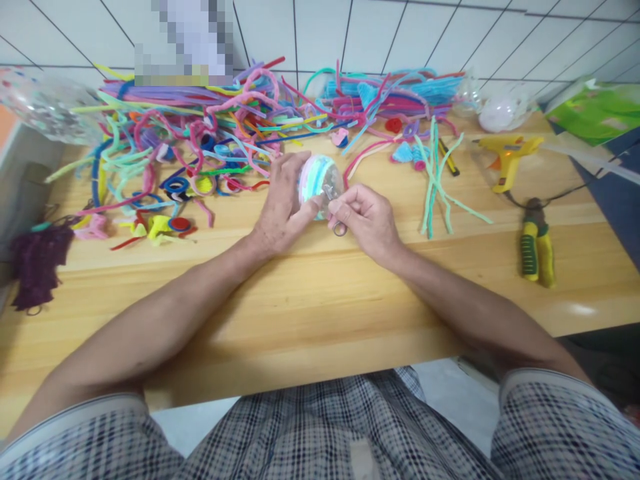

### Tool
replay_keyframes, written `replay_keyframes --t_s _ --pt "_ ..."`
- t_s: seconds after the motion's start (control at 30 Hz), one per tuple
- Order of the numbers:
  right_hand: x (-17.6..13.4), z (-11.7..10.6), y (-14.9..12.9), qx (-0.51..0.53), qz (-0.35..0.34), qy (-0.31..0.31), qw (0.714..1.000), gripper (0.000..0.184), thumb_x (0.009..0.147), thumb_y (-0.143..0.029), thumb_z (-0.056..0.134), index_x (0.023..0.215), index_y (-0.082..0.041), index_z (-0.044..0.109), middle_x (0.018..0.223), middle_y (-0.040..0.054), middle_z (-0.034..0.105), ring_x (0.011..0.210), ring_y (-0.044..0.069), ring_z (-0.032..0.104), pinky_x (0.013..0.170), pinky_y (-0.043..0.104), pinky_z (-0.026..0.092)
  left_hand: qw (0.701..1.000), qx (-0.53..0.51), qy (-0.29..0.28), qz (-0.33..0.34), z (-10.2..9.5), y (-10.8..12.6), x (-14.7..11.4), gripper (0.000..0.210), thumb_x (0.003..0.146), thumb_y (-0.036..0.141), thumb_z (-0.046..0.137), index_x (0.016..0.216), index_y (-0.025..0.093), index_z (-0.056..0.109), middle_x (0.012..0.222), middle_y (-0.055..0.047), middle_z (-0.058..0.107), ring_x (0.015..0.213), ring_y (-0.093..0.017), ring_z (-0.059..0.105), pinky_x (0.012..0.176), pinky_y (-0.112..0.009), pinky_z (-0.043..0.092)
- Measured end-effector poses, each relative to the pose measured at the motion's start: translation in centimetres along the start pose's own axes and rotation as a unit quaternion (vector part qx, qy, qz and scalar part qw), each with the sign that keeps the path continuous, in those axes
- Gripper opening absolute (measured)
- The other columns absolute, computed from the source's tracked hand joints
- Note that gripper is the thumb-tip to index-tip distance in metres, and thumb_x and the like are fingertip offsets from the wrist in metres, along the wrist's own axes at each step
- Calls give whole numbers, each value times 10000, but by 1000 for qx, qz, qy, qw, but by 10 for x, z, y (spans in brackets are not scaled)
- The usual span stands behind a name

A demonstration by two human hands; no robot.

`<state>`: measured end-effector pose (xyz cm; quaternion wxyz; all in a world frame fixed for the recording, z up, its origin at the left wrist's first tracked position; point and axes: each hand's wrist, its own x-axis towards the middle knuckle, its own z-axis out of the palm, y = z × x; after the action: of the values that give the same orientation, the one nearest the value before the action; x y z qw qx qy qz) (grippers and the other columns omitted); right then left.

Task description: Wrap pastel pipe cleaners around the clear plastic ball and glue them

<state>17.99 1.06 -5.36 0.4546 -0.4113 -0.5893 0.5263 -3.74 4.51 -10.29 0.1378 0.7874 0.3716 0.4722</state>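
Observation:
My left hand [284, 203] is wrapped around the side of a ball [315, 177], its thumb lying along the near side. Pastel pipe cleaners in pink, mint and blue cover the ball's left part, while its right part is clear. At that clear side my right hand [367, 217] pinches a small metal piece with a ring [340, 229] at its lower end. The fingers hide much of this piece, so its exact kind cannot be made out. Several mint-green pipe cleaners [435, 180] lie crossed to the right of my right hand.
Heaped pipe cleaners [165, 133] line the back and left. Clear balls [503, 110] stand back right. A yellow glue gun [513, 157], green-and-yellow pliers [537, 247] and a utility knife [449, 157] lie at right. A purple tassel [40, 263] sits at the left edge.

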Motion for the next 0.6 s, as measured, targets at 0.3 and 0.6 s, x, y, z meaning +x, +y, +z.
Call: replay_keyframes --t_s 0.3,0.6 --pt "5 -2 1 -13 -3 -10 1000 629 824 -816 878 826 -223 669 707 -5 787 543 96 636 537 242 505 1000 -15 6 14 2 -7 0 789 1064 835 542 1651 317 448 1634 -179 582 1576 -439 514 1369 -685 372" --pt "6 -3 2 -15 -7 -15 1000 607 847 -785 884 825 -223 655 692 -14 771 534 88 620 530 235 501 1000 -9 8 21 4 -8 0 763 1088 793 543 1676 319 433 1632 -167 578 1573 -419 509 1365 -658 395"
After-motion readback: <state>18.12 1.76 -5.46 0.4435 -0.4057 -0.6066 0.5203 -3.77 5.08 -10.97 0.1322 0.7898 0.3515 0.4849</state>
